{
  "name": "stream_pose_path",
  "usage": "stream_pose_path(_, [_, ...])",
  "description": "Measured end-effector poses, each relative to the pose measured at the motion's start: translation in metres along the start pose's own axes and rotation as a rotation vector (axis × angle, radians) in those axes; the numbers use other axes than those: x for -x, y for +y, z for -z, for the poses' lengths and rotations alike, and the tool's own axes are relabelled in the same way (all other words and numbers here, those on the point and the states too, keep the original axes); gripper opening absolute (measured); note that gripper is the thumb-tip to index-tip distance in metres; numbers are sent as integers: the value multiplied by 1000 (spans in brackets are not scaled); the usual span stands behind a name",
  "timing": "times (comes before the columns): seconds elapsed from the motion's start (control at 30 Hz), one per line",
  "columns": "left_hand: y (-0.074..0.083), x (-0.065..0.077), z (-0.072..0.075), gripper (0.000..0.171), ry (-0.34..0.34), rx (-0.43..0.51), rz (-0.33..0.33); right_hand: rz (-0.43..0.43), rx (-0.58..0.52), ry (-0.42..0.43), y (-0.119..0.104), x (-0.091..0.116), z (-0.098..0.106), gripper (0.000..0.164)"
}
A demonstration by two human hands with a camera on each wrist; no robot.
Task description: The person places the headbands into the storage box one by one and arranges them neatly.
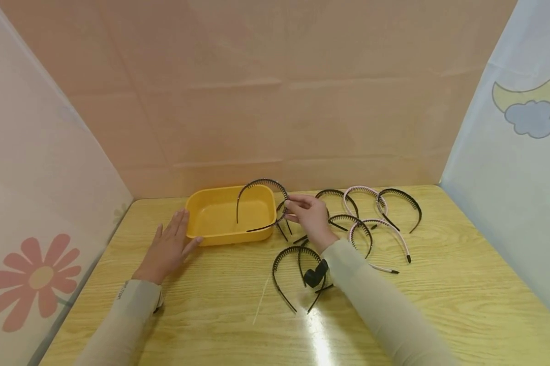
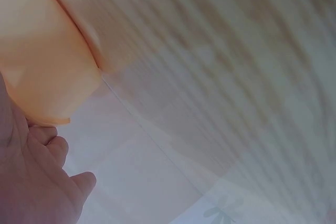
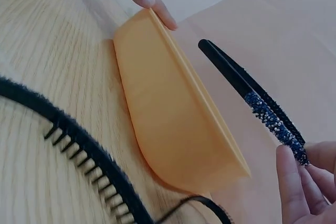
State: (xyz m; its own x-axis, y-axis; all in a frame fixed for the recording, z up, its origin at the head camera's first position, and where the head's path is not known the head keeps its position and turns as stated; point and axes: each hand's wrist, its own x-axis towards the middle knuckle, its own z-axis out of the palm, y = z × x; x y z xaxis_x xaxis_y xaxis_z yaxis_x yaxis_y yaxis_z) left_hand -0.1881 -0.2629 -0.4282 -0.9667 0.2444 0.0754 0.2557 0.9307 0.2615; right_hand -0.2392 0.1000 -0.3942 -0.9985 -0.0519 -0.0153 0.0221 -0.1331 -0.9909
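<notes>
My right hand (image 1: 310,216) pinches a dark headband (image 1: 262,181) between thumb and fingers, holding it up over the right side of a yellow plastic basin (image 1: 231,238). In the right wrist view the headband (image 3: 273,123) shows blue and silver glitter along its band and a smooth black end. At the basin's left end, my left hand (image 1: 165,251) rests with fingers extended along the wall and the thumb at the front corner. Around and beyond my right hand, several black toothed headbands (image 1: 298,249) and two pink ones (image 1: 385,222) lie on the table, some overlapping.
The wood-grain table (image 1: 202,310) is bounded by an orange-pink backdrop (image 1: 284,101) behind and pale printed panels at both sides. One black headband (image 1: 405,195) lies at the far right of the group. A light glare falls near the front middle.
</notes>
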Motion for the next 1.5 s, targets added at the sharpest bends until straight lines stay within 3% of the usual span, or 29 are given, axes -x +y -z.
stream_pose_path(0.43, [-3, 2, 0, 89, 5, -22, 12, 49, -4, 13, 17, -12, -56, 27])
stream_pose_path(0.67, [-5, 0, -1, 89, 8, -21, 0, 43, 31, -19, 21, -12, -80, 29])
stream_pose_path(0.97, [-4, 1, -1, 90, -3, -20, 9, 64, 187, -75, 22, -11, -106, 30])
stream_pose_path(1.1, [-2, 2, -1, 90, -7, -2, 8, 93, 318, -84, 24, -11, -115, 26])
stream_pose_path(1.5, [0, 4, 3, 90, -14, 13, 12, 156, 637, -111, 28, -13, -121, 27])
